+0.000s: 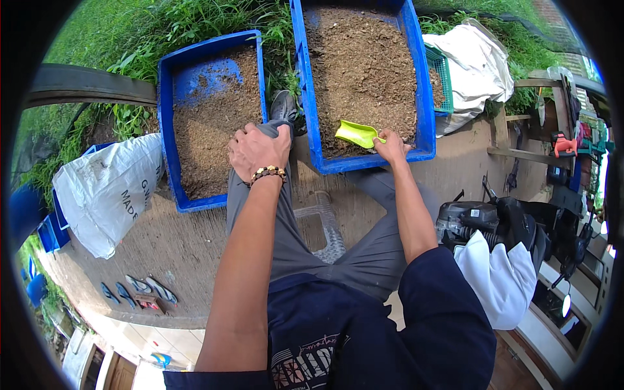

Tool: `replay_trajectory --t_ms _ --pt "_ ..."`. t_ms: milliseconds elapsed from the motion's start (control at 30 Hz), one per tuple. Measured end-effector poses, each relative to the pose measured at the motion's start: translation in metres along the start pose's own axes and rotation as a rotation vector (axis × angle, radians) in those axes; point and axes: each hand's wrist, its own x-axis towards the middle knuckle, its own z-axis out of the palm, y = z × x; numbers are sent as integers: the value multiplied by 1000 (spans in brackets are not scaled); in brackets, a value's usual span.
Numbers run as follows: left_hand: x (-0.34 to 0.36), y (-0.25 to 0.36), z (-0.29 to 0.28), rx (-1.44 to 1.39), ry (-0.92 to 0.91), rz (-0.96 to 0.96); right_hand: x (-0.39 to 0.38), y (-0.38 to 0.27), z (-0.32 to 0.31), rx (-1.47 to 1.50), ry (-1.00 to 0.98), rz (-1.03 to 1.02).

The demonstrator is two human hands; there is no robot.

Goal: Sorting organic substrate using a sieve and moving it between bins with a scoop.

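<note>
My right hand [392,147] grips the handle of a lime-green scoop [356,134]. The scoop lies low over brown, crumbly material [364,71] in the near part of the right blue tray [377,164]. Its hollow faces up, and no load shows in it. On my left knee rests my left hand [259,153], fingers draped over the grey trousers and holding nothing. A beaded bracelet [268,172] circles that wrist. Just left of the knee is a second blue tray [166,123], with similar brown material spread thinner and blue bottom showing at its far end.
A white sack [110,195] leans at the left. At the right are a green crate [442,78] and another white sack [478,62]. A motorbike [484,221] with a white cloth [497,279] stands nearby. Sandals [161,290] lie on the concrete floor; grass grows beyond.
</note>
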Motion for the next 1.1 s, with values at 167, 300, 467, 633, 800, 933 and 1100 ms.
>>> replay_trajectory --t_ms 167,300,467,633,800,933,1100 --pt "-1 2 2 2 11 7 7 -2 35 140 -11 -41" --pt "0 0 6 11 23 11 10 10 47 242 36 -66" --pt "-1 1 3 0 22 0 11 7 57 286 -22 -81" --pt "0 -1 5 10 29 9 11 9 45 275 -39 -134" --pt "0 2 3 16 17 6 11 -3 43 186 26 -210" --pt "0 4 4 14 2 12 22 -4 36 197 18 -227" --pt "1 1 4 18 21 -13 15 -18 34 97 -12 -123"
